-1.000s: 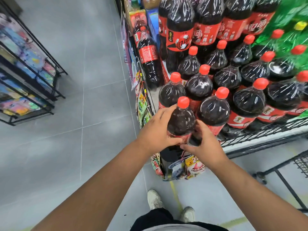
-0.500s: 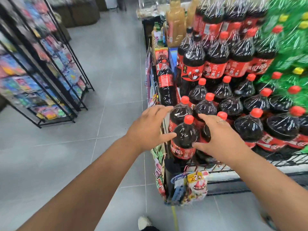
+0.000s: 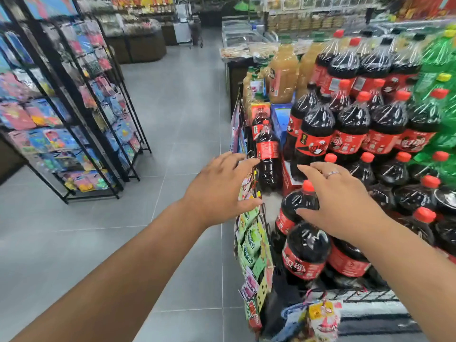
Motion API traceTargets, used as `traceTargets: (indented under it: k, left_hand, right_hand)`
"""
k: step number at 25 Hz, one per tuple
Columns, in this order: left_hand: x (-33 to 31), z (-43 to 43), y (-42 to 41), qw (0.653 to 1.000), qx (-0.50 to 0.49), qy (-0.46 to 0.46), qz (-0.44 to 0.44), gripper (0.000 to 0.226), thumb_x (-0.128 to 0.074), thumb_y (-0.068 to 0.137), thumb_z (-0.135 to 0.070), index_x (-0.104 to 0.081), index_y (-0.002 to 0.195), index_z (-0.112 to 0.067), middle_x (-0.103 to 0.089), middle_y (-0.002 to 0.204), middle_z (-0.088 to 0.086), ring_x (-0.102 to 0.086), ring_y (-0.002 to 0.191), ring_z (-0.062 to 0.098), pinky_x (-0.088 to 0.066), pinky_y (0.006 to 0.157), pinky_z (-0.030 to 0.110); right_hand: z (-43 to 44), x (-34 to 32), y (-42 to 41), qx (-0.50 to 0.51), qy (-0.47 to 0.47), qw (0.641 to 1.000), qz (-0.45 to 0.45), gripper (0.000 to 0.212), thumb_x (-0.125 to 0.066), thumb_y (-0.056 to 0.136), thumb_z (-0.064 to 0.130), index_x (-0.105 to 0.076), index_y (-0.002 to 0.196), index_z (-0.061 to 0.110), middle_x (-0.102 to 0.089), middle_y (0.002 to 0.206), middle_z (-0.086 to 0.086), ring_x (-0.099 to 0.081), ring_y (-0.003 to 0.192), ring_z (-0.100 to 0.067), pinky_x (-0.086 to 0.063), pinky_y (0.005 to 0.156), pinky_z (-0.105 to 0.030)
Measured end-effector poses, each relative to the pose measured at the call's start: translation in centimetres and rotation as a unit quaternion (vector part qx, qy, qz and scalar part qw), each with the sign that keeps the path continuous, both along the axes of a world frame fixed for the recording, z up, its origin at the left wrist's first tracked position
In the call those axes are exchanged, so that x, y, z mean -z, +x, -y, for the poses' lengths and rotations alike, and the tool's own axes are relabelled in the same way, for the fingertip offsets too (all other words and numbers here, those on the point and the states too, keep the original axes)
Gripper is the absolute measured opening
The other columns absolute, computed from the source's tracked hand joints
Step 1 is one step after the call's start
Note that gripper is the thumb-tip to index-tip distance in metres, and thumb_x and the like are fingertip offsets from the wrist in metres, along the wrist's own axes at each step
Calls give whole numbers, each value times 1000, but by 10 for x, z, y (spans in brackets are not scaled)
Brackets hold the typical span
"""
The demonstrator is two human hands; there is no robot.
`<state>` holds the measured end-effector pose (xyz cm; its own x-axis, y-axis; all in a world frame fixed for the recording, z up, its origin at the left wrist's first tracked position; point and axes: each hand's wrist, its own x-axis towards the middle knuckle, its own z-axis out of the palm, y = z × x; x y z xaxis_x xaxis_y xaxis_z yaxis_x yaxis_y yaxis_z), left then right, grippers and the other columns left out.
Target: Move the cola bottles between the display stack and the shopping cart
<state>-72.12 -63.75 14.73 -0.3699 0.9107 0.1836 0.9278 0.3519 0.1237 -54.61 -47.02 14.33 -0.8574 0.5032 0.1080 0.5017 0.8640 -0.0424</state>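
Hands both spread wide, holding nothing. The left hand (image 3: 219, 191) hangs in the air with hanging snack packets (image 3: 249, 240) just below it. The right hand (image 3: 340, 201) lies over the shoulder of a cola bottle (image 3: 293, 206), whose red cap shows between thumb and forefinger. The display stack (image 3: 350, 134) of shrink-wrapped cola rises beyond that hand.

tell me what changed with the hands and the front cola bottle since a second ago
Both hands let go of the front cola bottle and lifted away: the left hand now hovers open beside the stack, the right hand spread over it. The bottle stays standing in the stack.
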Motion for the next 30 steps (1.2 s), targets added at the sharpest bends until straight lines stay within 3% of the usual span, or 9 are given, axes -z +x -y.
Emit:
traceTargets:
  k: [4,16,30]
  left_hand:
    - [14,9,-66,999,9,-31,7,84,-58,91,-66,-27,159,-28,-32,160,4,-25,150,26,-22,124,44]
    - [23,2,-223,995,70,-56,31,84,-57,92,-65,-22,159,-30,-28,162,4,-20,153,27,-18,126,44]
    - [43,-155,-332,986,119,-100,51,83,-61,92,-60,-20,160,-33,-24,163,3,-20,152,25,-23,123,41]
  right_hand:
    - [17,5,-63,21,17,1000,14,92,-70,76,59,-28,152,27,-34,154,-4,-28,143,-30,-34,113,-44]
    - [30,14,-201,134,13,988,75,98,-66,76,65,-15,153,32,-24,157,-2,-24,145,-27,-31,114,-45]
    - [-108,56,-309,202,-69,973,85,102,-70,72,64,-14,152,33,-25,155,-4,-40,135,-28,-41,106,-43]
